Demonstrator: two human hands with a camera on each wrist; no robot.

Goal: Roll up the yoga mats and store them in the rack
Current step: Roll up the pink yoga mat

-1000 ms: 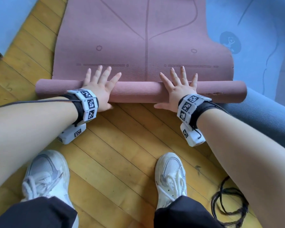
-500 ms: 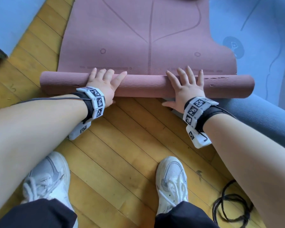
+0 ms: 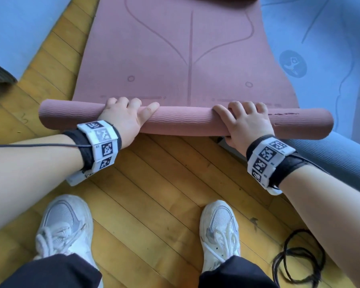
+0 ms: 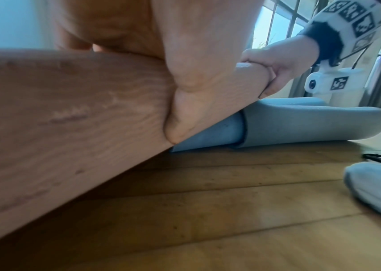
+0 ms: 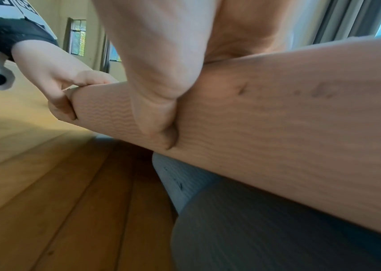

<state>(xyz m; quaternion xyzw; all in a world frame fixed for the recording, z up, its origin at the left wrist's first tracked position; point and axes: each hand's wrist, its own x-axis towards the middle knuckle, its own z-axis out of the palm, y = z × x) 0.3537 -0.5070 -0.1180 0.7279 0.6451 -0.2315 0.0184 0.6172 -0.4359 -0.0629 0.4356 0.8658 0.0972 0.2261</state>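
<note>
From the head view, one pink mat (image 3: 185, 59) is seen on the wooden floor (image 3: 154, 194), its near end wound into a roll (image 3: 185, 121) that lies across the picture while the rest stretches flat away from the person. Two hands are laid on the roll: the left hand (image 3: 125, 119) near its left end and the right hand (image 3: 247, 121) towards its right, each with fingers (image 3: 133, 102) curled over the far side and the thumb tucked under the near side. Two other mats are counted, a light blue one (image 3: 320, 48) flat to the right and a grey rolled one (image 3: 337, 156) touching the pink roll's right end. Two white shoes (image 3: 67, 225) and one coil of black cable (image 3: 297, 265) are also seen. Half a second earlier the fingers were spread flat on top of the roll; now they are wrapped round it. From the left wrist view, the left thumb (image 4: 185, 110) is pressed against the roll's ribbed side and the right hand (image 4: 275, 69) is seen clasping it farther along, with the grey mat behind. From the right wrist view, the right thumb (image 5: 159, 117) is pressed into the roll and the left hand (image 5: 55, 82) is seen gripping its far end.
</note>
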